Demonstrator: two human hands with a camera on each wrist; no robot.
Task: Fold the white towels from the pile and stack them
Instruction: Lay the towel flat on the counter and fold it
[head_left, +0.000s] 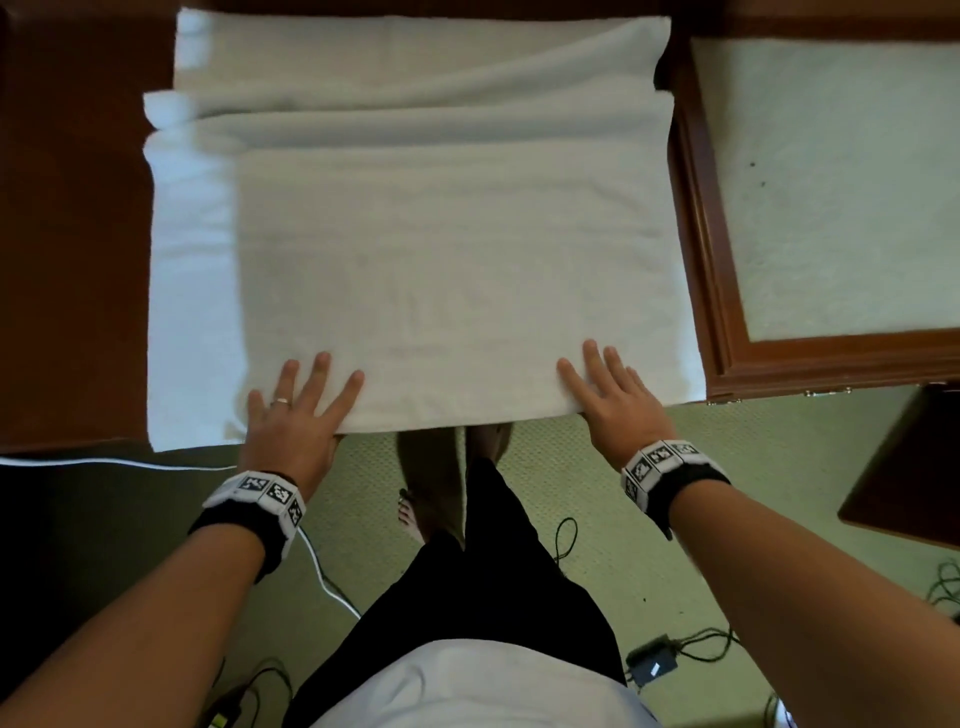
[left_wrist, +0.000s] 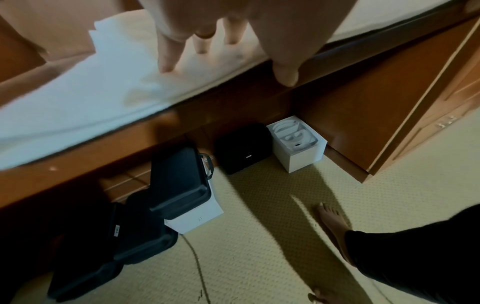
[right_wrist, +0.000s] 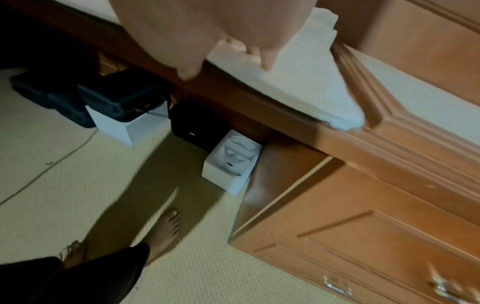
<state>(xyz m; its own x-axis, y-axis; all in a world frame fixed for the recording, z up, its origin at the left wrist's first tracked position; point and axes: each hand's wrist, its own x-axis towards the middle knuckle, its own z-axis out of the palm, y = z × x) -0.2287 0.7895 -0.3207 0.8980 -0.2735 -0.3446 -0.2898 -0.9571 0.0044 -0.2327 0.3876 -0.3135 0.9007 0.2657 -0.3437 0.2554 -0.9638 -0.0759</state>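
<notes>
We stand at a dark wooden desk (head_left: 72, 234) with a white towel (head_left: 441, 270) spread flat across it, its near edge at 6 o'clock lying right along the desk's front. Our left hand (head_left: 296, 410) rests spread on the towel's near left corner, fingers straight and fanned, thumb hanging below the edge; our right hand (head_left: 608, 395) lies likewise spread at the near right corner, at about 5 o'clock. Neither pinches the cloth yet. More white towelling (head_left: 415, 57) lies in flat layers behind, toward 12 o'clock, and another white cloth (head_left: 841, 182) covers the raised surface at 2 o'clock.

We judge the towel soft, light and limp: it will sag and crease if lifted by the middle, so the two near corners are the places to take hold, pinched and carried away from us together.

Under the desk, an open white box (left_wrist: 296, 142) holds a moulded white insert; a black case (left_wrist: 241, 148) stands beside it.
</notes>
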